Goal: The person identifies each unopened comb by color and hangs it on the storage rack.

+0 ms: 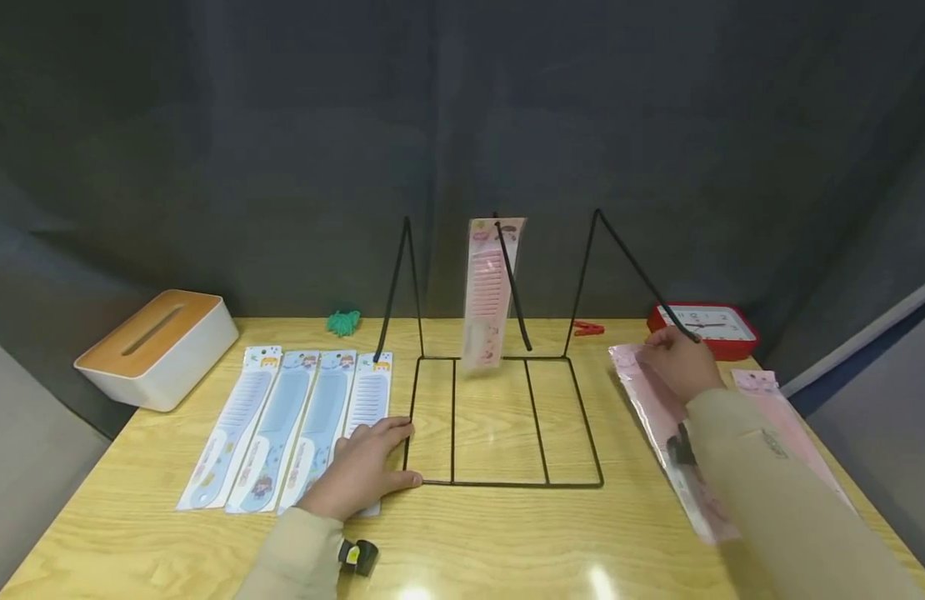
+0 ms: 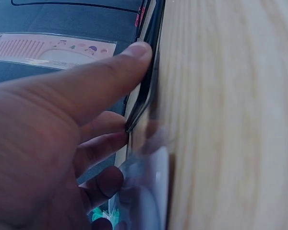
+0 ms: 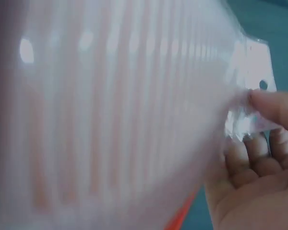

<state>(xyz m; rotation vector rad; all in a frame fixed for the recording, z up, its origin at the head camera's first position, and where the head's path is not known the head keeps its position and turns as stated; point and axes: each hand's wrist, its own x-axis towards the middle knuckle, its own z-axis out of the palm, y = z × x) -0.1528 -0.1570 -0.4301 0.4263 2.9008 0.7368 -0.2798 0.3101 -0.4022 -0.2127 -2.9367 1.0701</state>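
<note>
- Pink comb packet (image 1: 661, 417) is lying at 3 o'clock of the wire rack (image 1: 500, 421), with the right hand (image 1: 676, 362) pinching its top end.
- Left hand (image 1: 361, 475) is resting flat, fingers relaxed, holding the rack's 9 o'clock edge on the bench (image 1: 507, 542).

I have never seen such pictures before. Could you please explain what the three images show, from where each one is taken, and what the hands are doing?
No machine here: a person works at a wooden table with bare hands. The big picture comes from a camera on the person's head, looking down. The other two come from cameras on each wrist, so they look very close and blurry.

On the table stands a black wire rack; one pink packaged comb hangs on its middle hook. Four blue packaged combs lie in a row on the left, with a tissue box beyond and a red clock at the far right.

The left hand rests at the rack's base, its thumb touching the wire. The right hand pinches the top of a pink comb packet; another pink packet lies beside it.
</note>
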